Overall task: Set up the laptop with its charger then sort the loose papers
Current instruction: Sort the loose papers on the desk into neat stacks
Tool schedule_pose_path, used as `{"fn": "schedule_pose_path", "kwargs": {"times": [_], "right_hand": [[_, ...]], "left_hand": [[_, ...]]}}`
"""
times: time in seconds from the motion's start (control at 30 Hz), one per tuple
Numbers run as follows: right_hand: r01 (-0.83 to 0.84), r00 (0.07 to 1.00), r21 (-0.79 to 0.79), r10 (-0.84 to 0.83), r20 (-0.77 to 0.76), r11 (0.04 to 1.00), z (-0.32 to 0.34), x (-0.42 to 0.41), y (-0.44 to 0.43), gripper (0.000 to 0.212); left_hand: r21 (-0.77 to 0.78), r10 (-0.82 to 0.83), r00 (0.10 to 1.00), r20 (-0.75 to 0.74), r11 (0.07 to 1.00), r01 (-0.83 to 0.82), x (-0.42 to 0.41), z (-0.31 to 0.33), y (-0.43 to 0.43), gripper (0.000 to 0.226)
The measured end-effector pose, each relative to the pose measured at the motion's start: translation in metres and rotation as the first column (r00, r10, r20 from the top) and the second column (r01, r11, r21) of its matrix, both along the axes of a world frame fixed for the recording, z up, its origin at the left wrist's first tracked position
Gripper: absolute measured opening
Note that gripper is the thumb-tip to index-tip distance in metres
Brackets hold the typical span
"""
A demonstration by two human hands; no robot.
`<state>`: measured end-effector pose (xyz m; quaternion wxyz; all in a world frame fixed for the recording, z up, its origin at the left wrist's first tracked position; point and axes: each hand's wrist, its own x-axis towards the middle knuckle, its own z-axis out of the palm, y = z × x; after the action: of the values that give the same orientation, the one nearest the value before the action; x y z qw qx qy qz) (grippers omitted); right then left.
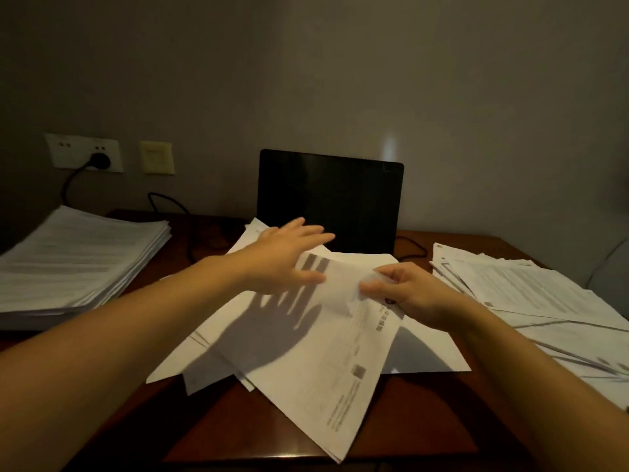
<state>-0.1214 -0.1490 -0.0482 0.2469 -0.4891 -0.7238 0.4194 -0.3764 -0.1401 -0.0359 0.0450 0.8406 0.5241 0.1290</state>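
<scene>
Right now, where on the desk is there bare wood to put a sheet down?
Bare desk shows along the near edge, flanking the middle pile. Crowded: left stack, right spread, and in front of the laptop.

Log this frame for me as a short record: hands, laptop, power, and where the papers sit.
left hand: fingers straight, over the centre sheets; contact unclear
right hand: pinches the top sheet at its far edge
laptop: lid up, screen dark, at the back of the desk
plug: black, in the wall socket; cable drops toward the desk
left stack: fairly squared
right pile: fanned out, untidy
centre sheets: loose, overlapping before the laptop
</scene>
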Motion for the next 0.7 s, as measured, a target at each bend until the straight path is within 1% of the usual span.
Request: {"fn": "schedule_pose_path", "kwargs": {"times": [0.07,0.13,0.17,0.23,0.3,0.37,0.4,0.43,0.47,0.5,0.53,0.63,0.7], "right_hand": [[-0.05,0.998,0.035,0.048,0.035,0.998,0.001,-0.009,0.003,0.017],[-0.057,0.997,0.078,0.054,0.048,0.995,0.002,-0.016,0.007,0.021],[-0.046,0.998,0.104,0.041,0.054,0.994,0.004,-0.019,0.008,0.022],[-0.011,0.999,0.144,0.005,0.041,0.99,0.005,-0.024,0.011,0.024],[0.045,0.999,0.167,-0.041,-0.024,0.985,0.002,-0.028,0.011,0.027],[0.129,0.986,0.204,-0.104,-0.13,0.971,-0.003,-0.032,0.012,0.028],[0.173,0.97,0.188,-0.134,-0.202,0.967,-0.006,-0.033,0.012,0.027],[0.204,0.945,0.13,-0.161,-0.284,0.97,-0.008,-0.033,0.011,0.026],[0.213,0.919,0.045,-0.184,-0.35,0.976,-0.01,-0.033,0.01,0.025],[0.204,0.901,-0.033,-0.201,-0.384,0.978,-0.011,-0.034,0.008,0.023],[0.188,0.902,-0.084,-0.205,-0.381,0.979,-0.013,-0.034,0.005,0.021],[0.151,0.931,-0.164,-0.196,-0.308,0.975,-0.018,-0.037,-0.003,0.02],[0.143,0.922,-0.225,-0.213,-0.324,0.964,-0.022,-0.044,-0.006,0.02]], "left_hand": [[-0.098,0.007,1.0,-0.003,0.995,-0.007,0.005,-0.004,0.007,0.068],[-0.218,0.047,0.997,0.068,0.975,-0.031,0.008,-0.002,0.011,0.059],[-0.245,0.067,0.993,0.099,0.969,-0.04,0.008,0.0,0.012,0.052],[-0.234,0.077,0.988,0.131,0.971,-0.045,0.004,0.004,0.014,0.033],[-0.209,0.077,0.983,0.164,0.977,-0.042,-0.003,0.007,0.016,0.014],[-0.181,0.092,0.973,0.212,0.982,-0.054,-0.011,0.011,0.017,0.011],[-0.169,0.107,0.965,0.24,0.983,-0.067,-0.015,0.014,0.017,0.01],[-0.164,0.125,0.953,0.277,0.983,-0.081,-0.019,0.017,0.016,0.01],[-0.165,0.144,0.937,0.32,0.982,-0.094,-0.024,0.022,0.016,0.01],[-0.169,0.166,0.916,0.364,0.979,-0.11,-0.029,0.026,0.016,0.011],[-0.171,0.193,0.895,0.403,0.976,-0.133,-0.034,0.031,0.017,0.013],[-0.194,0.295,0.82,0.491,0.954,-0.228,-0.05,0.04,0.022,0.017],[-0.213,0.344,0.795,0.5,0.938,-0.272,-0.058,0.036,0.029,0.018]]}}
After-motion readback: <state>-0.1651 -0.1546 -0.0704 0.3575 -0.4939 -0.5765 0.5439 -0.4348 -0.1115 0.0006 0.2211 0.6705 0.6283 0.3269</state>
